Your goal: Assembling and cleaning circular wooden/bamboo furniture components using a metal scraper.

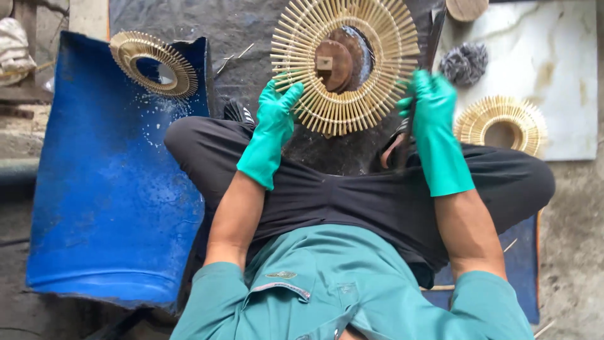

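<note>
Work piece: round sunburst frame (346, 63) of pale bamboo sticks, held up in front of the knees over dark ground sheet (239, 31); brown disc with a small block shows in its centre opening.
Left hand (277, 110): green glove, fingers curled onto the frame's lower-left rim, gripping the stick ends.
Right hand (431, 104): green glove, closed on the frame's right rim; a dark strip runs just behind it, cannot tell if it is held too.
Progress (judgement): stick ring looks complete all round; the handling suggests a late step such as cleaning or checking, with the finish unclear.
Other pieces: smaller frame (154, 63) rests on blue plastic sheet (107, 189) at left; another frame (500, 123) lies on pale marbled slab (553, 63) at right, near a grey scouring ball (464, 63).
</note>
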